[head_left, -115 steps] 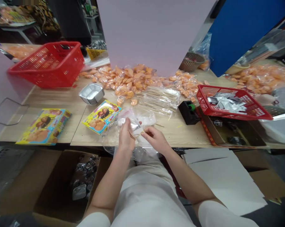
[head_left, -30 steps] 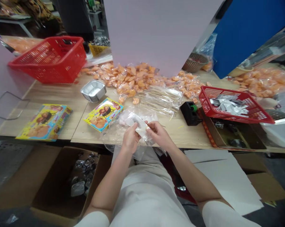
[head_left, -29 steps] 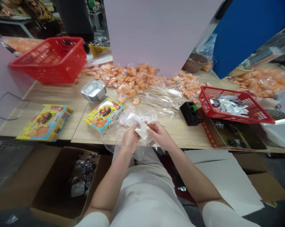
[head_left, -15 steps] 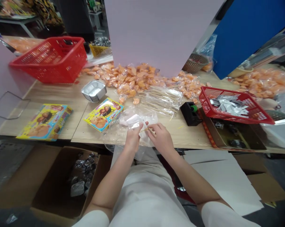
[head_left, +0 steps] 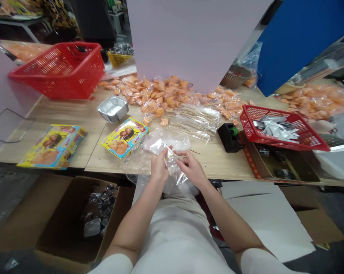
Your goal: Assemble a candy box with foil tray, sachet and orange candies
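Note:
My left hand (head_left: 159, 166) is closed, its thumb and fingers pinching a clear plastic bag (head_left: 181, 176) with a small white piece at the grip. Close by on the right, my right hand (head_left: 191, 168) pinches the same bag, fingers bent. Its loose film hangs over the table's front edge. A short thin wooden stick (head_left: 194, 151) shows just beyond my right knuckles; I cannot tell whether it is touched. More clear bags (head_left: 179, 142) lie flat behind both hands. Left of them lies a small yellow and blue printed box (head_left: 125, 137).
Bundled wooden sticks (head_left: 196, 120) and bagged orange pieces (head_left: 160, 95) lie farther back. A black tape dispenser (head_left: 229, 137) and a red basket (head_left: 303, 123) of silver packets stand right. Foil trays (head_left: 113, 109), a larger printed box (head_left: 53, 146) and a big red basket (head_left: 66, 82) are left.
The bag's film has come up between my hands and now hangs below them. My right hand has shifted slightly down and left. A stick now shows behind it.

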Available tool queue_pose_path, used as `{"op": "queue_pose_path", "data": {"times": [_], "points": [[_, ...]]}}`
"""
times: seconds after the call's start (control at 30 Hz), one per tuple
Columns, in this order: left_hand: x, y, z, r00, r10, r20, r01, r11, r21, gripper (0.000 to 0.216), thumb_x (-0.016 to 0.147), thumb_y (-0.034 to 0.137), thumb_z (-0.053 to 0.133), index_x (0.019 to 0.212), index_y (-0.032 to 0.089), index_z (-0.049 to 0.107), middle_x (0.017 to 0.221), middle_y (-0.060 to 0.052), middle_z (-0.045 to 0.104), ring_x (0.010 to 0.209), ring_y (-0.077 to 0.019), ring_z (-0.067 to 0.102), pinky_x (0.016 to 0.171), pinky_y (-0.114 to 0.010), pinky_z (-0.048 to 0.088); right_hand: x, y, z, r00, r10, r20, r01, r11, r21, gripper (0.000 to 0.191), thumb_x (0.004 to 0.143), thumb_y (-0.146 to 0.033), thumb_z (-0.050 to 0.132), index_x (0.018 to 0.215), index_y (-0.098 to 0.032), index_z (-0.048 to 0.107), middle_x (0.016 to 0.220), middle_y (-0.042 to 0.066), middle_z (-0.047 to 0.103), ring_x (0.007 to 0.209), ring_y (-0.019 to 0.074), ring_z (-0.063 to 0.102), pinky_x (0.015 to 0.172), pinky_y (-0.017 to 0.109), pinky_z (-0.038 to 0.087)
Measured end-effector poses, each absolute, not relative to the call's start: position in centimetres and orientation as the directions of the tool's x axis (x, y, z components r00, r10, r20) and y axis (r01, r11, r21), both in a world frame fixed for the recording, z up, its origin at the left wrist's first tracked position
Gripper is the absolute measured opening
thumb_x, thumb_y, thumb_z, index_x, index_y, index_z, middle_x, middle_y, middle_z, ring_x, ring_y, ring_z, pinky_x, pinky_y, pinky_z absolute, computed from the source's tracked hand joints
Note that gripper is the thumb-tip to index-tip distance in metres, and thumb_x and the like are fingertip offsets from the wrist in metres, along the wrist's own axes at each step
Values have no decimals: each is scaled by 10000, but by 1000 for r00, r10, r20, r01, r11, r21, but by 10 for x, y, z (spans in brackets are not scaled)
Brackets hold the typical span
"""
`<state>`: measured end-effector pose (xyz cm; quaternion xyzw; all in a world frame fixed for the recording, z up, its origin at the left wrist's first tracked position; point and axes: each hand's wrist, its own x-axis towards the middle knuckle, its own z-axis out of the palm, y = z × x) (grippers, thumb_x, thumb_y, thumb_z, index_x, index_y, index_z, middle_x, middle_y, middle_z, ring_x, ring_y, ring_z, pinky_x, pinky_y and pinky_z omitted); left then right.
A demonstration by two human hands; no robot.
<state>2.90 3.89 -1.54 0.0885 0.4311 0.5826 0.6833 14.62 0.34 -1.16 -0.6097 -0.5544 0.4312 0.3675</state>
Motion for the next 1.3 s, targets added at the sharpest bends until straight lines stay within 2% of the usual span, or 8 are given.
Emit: {"op": "queue_pose_path", "data": {"times": [0.13, 0.3, 0.47, 0.57, 0.83, 0.93, 1.13, 1.3], "points": [[27, 37, -13, -13, 895, -445, -694, 312, 648, 308, 711, 261, 772, 969, 146, 649, 923, -97, 774, 785, -196, 734, 749, -304, 568, 152, 5, -8, 122, 992, 21, 559, -51, -827, 345, 811, -486, 612, 1018, -210, 613, 646, -40, 504, 631, 159, 515, 652, 295, 396], [29, 35, -15, -2, 914, -405, -662, 302, 686, 345, 670, 338, 819, 904, 120, 691, 868, -94, 766, 881, -228, 730, 827, -316, 547, 149, 18, -6, 55, 998, 32, 558, -4, -830, 381, 763, -519, 669, 974, -204, 626, 975, 56, 655, 894, 212, 597, 768, 318, 434], [21, 32, -19, 126, 939, -321, -613, 328, 719, 383, 704, 443, 807, 937, 157, 706, 989, -84, 759, 1048, -243, 692, 925, -326, 501, 145, 29, -11, -5, 996, -94, 460, -81, -884, 357, 785, -541, 638, 852, -204, 544, 674, -47, 473, 636, 132, 448, 601, 260, 330], [13, 32, -22, 111, 943, -313, -521, 324, 790, 410, 758, 509, 754, 985, 169, 712, 1048, -95, 758, 1082, -262, 679, 936, -353, 497, 149, 29, -13, -83, 987, -138, 388, -96, -917, 392, 776, -570, 626, 742, -212, 469, 643, -63, 344, 595, 107, 335, 555, 249, 271], [15, 35, -21, 43, 956, -292, -595, 259, 761, 418, 795, 539, 694, 910, 139, 738, 913, -115, 779, 1034, -291, 708, 910, -380, 531, 158, 17, -7, -192, 948, -253, 429, -151, -891, 318, 779, -492, 589, 833, -179, 592, 743, -11, 526, 717, 150, 471, 645, 255, 360], [13, 35, -23, 42, 958, -283, -564, 256, 785, 416, 792, 530, 705, 952, 147, 736, 912, -98, 779, 1022, -287, 713, 910, -390, 539, 159, 22, -3, -242, 950, -200, 415, -85, -906, 359, 760, -536, 630, 834, -185, 603, 820, 6, 584, 805, 179, 528, 726, 274, 405], [11, 34, -23, 71, 973, -221, -550, 223, 805, 385, 807, 510, 710, 969, 162, 738, 946, -98, 776, 1053, -291, 704, 931, -409, 543, 152, 35, -6, -181, 975, -128, 390, -48, -920, 524, 778, -678, 576, 624, -211, 395, 626, -45, 321, 607, 106, 329, 577, 253, 290], [12, 30, -17, 74, 955, -286, -609, 270, 746, 399, 759, 523, 751, 931, 166, 702, 888, -102, 777, 1038, -305, 714, 910, -422, 557, 156, 22, -12, -274, 946, -171, 354, -66, -933, 545, 800, -707, 551, 646, -204, 408, 637, -39, 324, 609, 104, 321, 553, 253, 247]]}}
